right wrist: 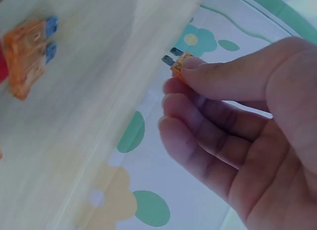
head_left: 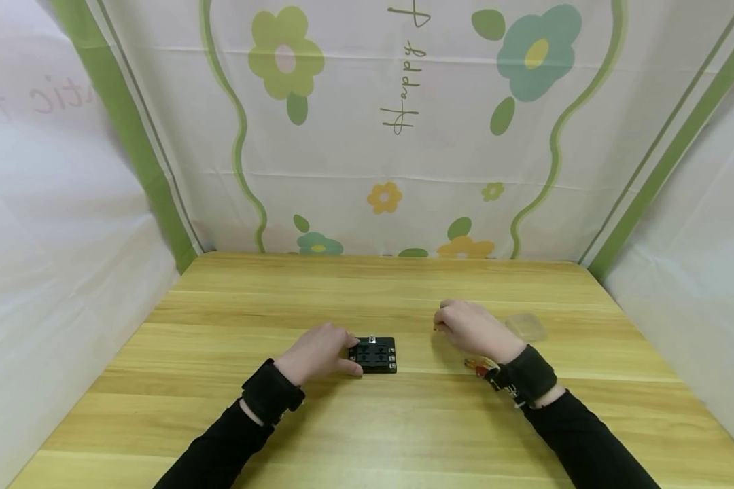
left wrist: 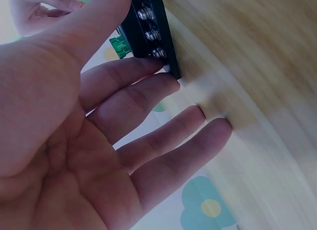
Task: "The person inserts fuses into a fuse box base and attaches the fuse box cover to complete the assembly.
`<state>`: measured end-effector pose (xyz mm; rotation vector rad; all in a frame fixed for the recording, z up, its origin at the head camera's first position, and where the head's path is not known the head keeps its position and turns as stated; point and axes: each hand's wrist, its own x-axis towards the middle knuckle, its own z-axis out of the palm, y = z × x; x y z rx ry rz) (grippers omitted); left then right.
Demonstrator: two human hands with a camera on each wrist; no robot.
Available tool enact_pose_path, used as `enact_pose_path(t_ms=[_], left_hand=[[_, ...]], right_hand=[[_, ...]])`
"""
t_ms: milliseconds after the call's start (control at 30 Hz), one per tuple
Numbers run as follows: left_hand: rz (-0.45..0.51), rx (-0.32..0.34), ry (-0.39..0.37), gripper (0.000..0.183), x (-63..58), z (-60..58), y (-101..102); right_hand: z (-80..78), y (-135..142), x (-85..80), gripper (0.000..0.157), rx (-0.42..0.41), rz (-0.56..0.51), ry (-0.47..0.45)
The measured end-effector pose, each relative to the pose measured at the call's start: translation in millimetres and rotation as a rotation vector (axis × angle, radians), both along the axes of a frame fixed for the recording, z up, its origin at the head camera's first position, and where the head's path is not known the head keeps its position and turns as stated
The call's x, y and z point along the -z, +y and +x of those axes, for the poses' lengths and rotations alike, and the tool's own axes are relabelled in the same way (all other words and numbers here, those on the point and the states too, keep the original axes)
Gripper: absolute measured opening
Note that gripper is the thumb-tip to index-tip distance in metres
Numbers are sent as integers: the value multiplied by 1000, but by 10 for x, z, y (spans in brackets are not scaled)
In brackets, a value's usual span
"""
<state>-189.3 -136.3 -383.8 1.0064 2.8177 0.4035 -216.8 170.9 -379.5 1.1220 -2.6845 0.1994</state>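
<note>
A black fuse block (head_left: pixel 376 365) with screw terminals lies on the wooden table in front of me. My left hand (head_left: pixel 319 351) holds it at its left end, thumb on the near edge and fingertips at the far one. In the left wrist view, a green blade fuse (left wrist: pixel 120 46) sticks up from the block beside the fingers, and the other fingers extend past it. To the right, just above the table, my right hand (head_left: pixel 472 328) pinches an orange blade fuse (right wrist: pixel 178 66) between thumb and index finger, its two metal prongs pointing outward.
Loose fuses (head_left: pixel 478 365), orange and red among them, lie on the table (head_left: pixel 367 435) by the right wrist. A clear plastic case (head_left: pixel 527 327) is behind the right hand. A flower-patterned cloth (head_left: pixel 342 149) hangs behind the far edge, with white sides left and right.
</note>
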Motion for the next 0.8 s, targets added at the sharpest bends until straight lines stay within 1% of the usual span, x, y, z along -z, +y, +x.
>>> enact_pose_path(t_ms=[200, 500, 800], left_hand=[[1, -3, -2, 56, 3, 0, -3], [2, 0, 3, 56, 0, -2, -5], [8, 0, 3, 55, 7, -2, -9]], right_hand=[[-6, -6, -1, 7, -27, -27, 24], [-1, -39, -7, 7, -18, -47, 19], [21, -74, -11, 5, -15, -49, 36]])
